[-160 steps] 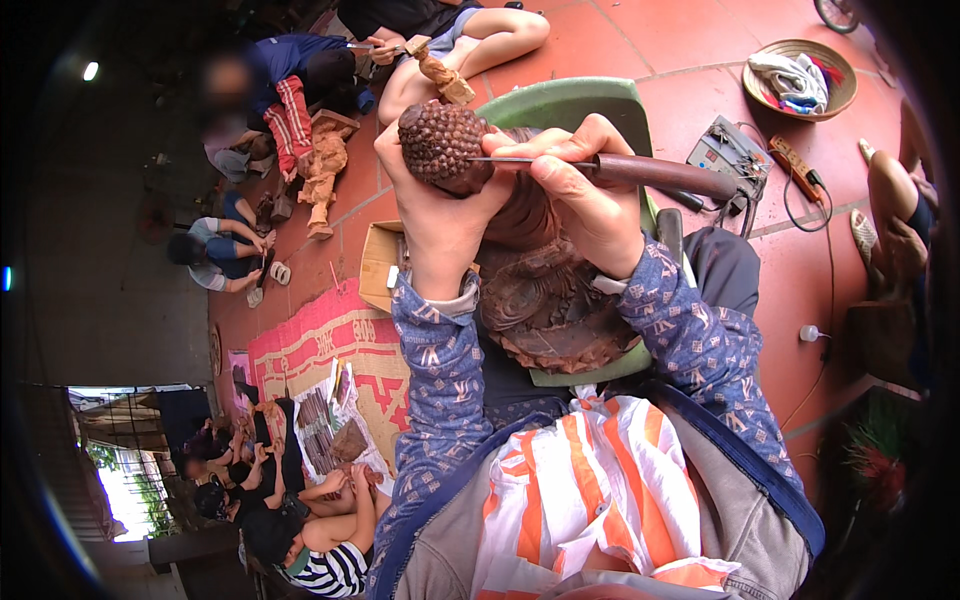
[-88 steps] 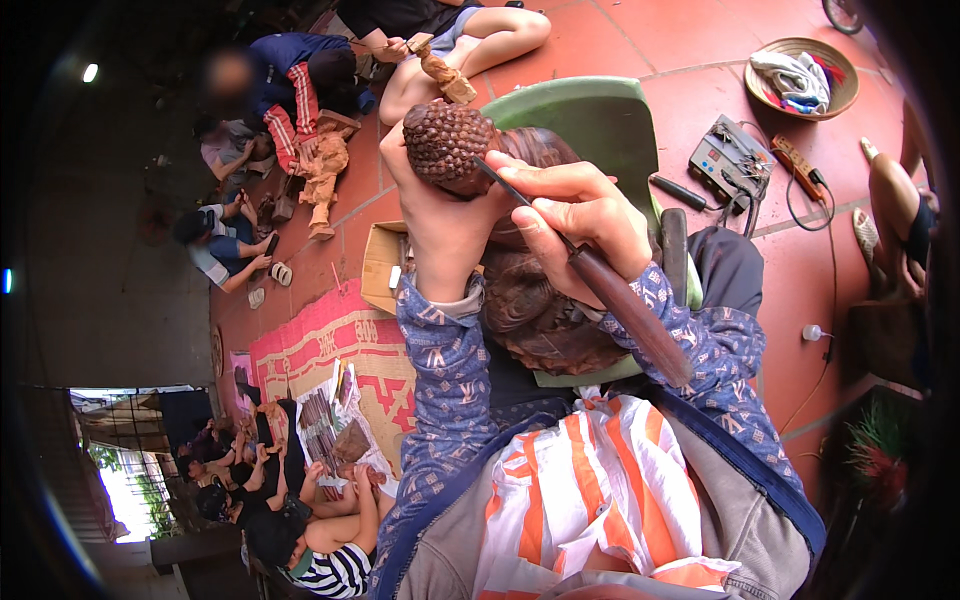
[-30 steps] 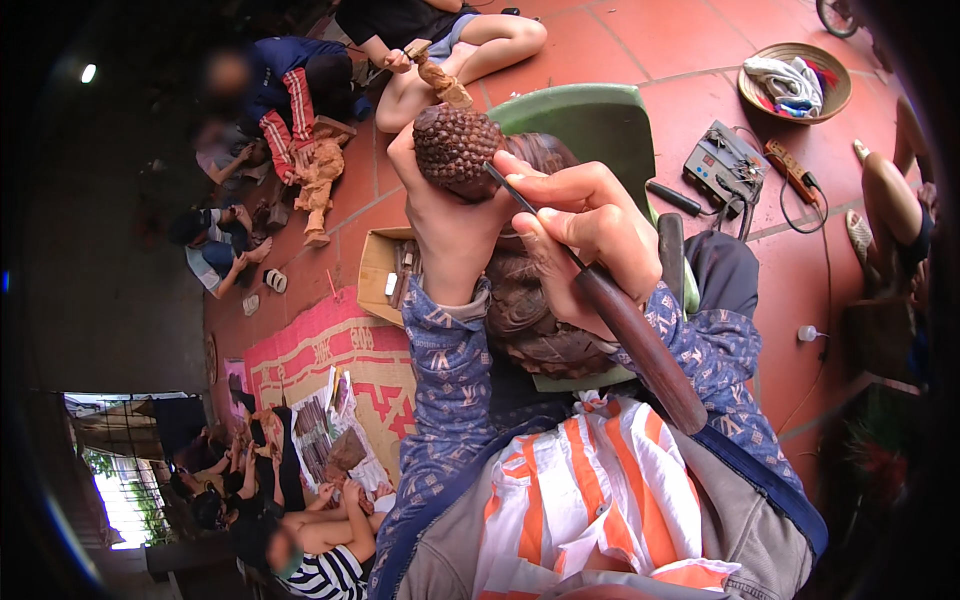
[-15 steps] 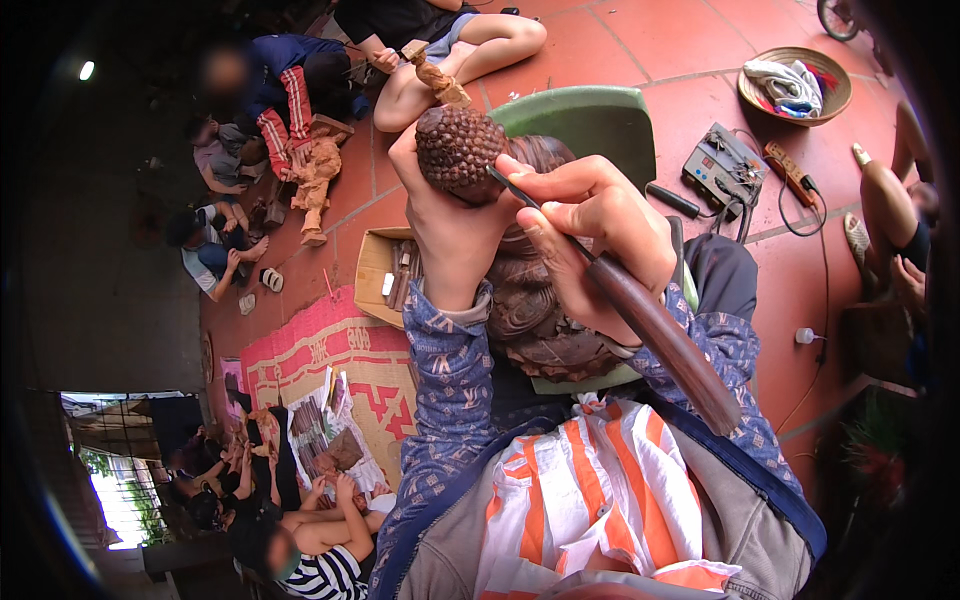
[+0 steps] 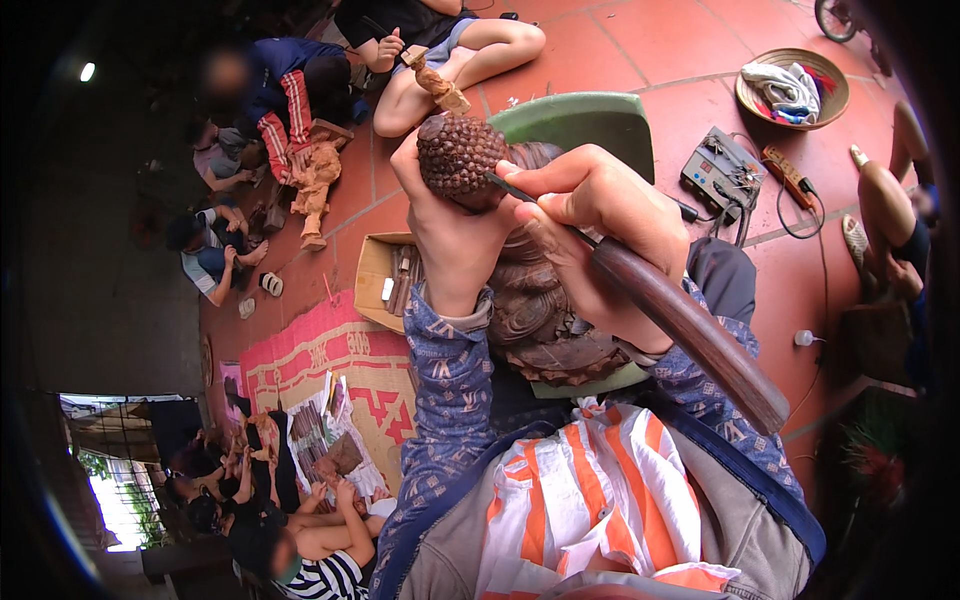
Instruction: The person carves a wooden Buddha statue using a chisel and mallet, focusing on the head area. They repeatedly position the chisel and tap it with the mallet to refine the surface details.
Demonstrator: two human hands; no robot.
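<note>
A dark wooden statue (image 5: 545, 290) with a knobbed, curl-covered head (image 5: 458, 158) sits in front of me on a green plastic chair (image 5: 610, 125). My left hand (image 5: 455, 240) is wrapped round the near side of that head, its thumb and fingers partly hidden behind it. In my right hand (image 5: 615, 215) is a carving chisel (image 5: 690, 335) with a thin dark blade and a long brown wooden handle. Fingertips pinch the blade close to its tip, which meets the right side of the curls. The handle slants down to the right, past my wrist.
A cardboard box (image 5: 382, 252) of tools stands left of the statue, beside a pink-and-tan mat (image 5: 330, 345). To the right are a grey control box (image 5: 722, 172), a power strip (image 5: 790, 178) and a basket (image 5: 815, 120) with cloth. Several people sit around, some holding carvings.
The chisel's handle has swung right and slightly down as my right hand turned. My left hand and the statue's head have shifted only a little.
</note>
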